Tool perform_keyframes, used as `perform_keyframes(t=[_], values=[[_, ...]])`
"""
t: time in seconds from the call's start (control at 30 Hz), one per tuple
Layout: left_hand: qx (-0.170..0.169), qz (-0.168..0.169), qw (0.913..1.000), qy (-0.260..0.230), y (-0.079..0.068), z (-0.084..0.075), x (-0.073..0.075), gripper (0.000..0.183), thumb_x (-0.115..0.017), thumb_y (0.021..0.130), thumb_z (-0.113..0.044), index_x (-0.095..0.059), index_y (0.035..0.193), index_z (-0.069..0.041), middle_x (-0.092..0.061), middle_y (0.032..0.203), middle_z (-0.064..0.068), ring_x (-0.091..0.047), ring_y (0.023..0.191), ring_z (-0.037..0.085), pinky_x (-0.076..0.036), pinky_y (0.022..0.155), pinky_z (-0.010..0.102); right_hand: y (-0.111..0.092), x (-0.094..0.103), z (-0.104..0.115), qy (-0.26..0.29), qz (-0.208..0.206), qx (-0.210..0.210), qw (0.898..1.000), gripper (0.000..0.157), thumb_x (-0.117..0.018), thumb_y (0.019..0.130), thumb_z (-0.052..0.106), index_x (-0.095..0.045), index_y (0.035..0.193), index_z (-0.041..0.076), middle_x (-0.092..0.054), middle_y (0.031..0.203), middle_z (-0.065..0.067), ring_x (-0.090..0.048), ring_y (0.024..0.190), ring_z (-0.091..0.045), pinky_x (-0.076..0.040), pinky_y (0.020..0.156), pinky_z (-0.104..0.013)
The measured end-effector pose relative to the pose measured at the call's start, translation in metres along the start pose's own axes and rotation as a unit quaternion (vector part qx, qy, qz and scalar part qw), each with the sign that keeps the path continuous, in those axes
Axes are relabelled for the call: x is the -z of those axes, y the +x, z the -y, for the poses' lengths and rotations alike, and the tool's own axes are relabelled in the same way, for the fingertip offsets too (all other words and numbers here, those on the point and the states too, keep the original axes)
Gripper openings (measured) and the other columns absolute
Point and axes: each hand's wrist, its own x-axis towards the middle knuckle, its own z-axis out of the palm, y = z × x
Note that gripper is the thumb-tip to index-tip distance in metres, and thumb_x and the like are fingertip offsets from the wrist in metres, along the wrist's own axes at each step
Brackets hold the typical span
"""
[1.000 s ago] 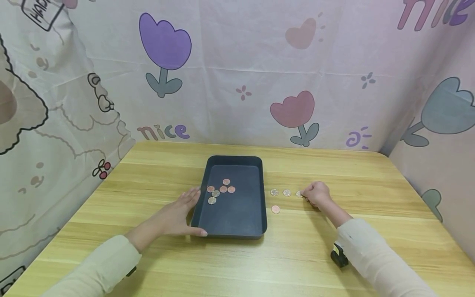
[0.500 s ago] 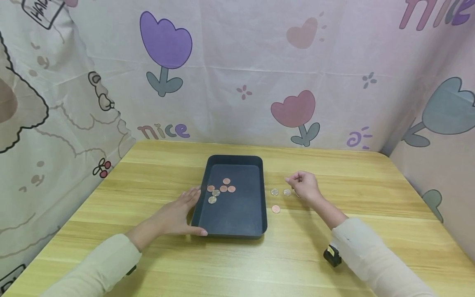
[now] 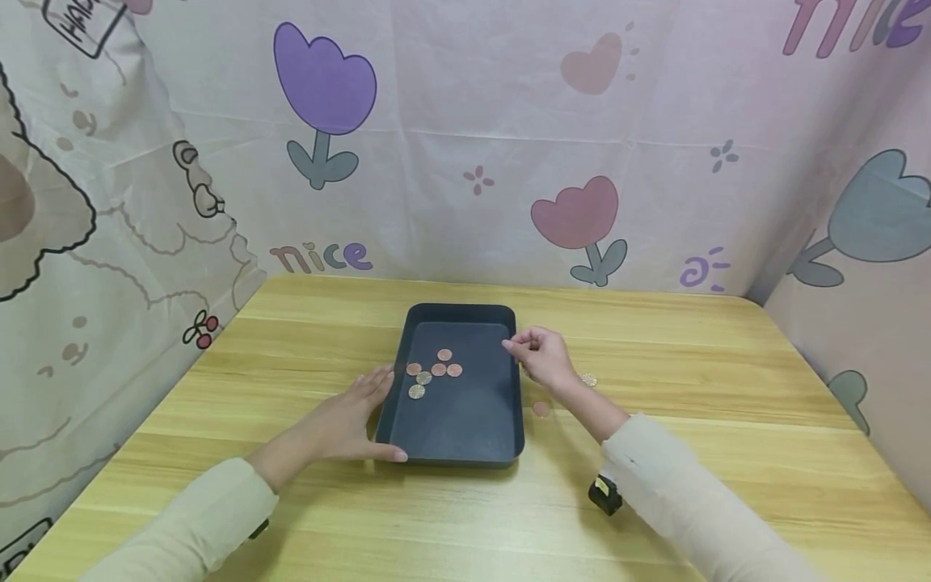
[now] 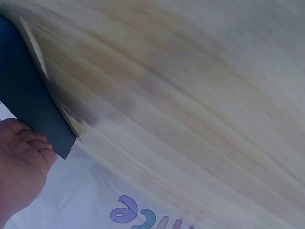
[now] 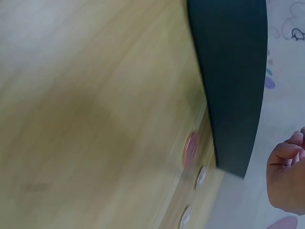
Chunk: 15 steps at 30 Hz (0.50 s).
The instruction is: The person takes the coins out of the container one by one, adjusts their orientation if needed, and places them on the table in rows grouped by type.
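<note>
My left hand (image 3: 349,416) lies spread at the near left corner of a dark rectangular tray (image 3: 465,424), fingers along the left wall, thumb at the near rim. In the left wrist view, its fingers (image 4: 33,140) touch the outer wall. Copper coins (image 3: 444,355) and two silver-coloured coins (image 3: 417,392) lie inside the tray, toward its left. My right hand (image 3: 541,356) is over the tray's right rim, fingers loosely curled, with no coin visible at the fingertips. On the table right of the tray are a copper coin (image 3: 541,410) and a silver-coloured coin (image 3: 589,380); the right wrist view shows two more silver-coloured coins (image 5: 200,177).
The tray stands on a wood-grain table (image 3: 291,339). A printed cloth (image 3: 451,162) hangs behind the table and along both sides. A small black wrist camera (image 3: 605,494) hangs below the right sleeve.
My right hand has left the rightmost silver-coloured coin, which remains on the table, and moved left to the tray's right rim. My left hand and the coins in the tray have stayed put.
</note>
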Motion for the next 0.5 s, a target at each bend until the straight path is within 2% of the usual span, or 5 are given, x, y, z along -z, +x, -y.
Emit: perform_keyframes(t=[0.07,0.3,0.5], values=[[-0.001,-0.001,1.0,0.0,0.0,0.0,0.0,0.119,-0.062,0.064,-0.075,-0.025,0.143,0.006,-0.019,0.153,0.019,-0.02,0.141,0.037,-0.029,0.111,0.05,0.002,-0.008,0.001,-0.011,0.003,0.013,1.0,0.014,-0.064,0.086,0.01,-0.062,0.089,-0.004,-0.051,0.059,0.004,-0.041,0.044,-0.006,-0.035,0.042,-0.017],[-0.003,-0.001,1.0,-0.002,0.0,0.0,-0.001,0.119,-0.062,0.064,-0.074,-0.026,0.143,0.007,-0.021,0.153,0.02,-0.021,0.14,0.039,-0.032,0.109,0.051,0.012,-0.031,-0.002,-0.057,0.03,0.055,0.996,0.016,-0.067,0.084,0.009,-0.064,0.095,-0.003,-0.058,0.067,-0.013,-0.044,0.047,-0.007,-0.038,0.047,-0.02],[-0.007,-0.004,1.0,-0.001,0.0,0.001,-0.001,0.118,-0.062,0.064,-0.074,-0.026,0.143,0.007,-0.021,0.152,0.021,-0.022,0.139,0.04,-0.034,0.108,0.052,0.02,-0.048,-0.004,-0.072,0.068,0.055,0.994,0.021,-0.069,0.082,0.008,-0.064,0.099,-0.004,-0.06,0.068,-0.008,-0.048,0.052,-0.008,-0.042,0.05,-0.019]])
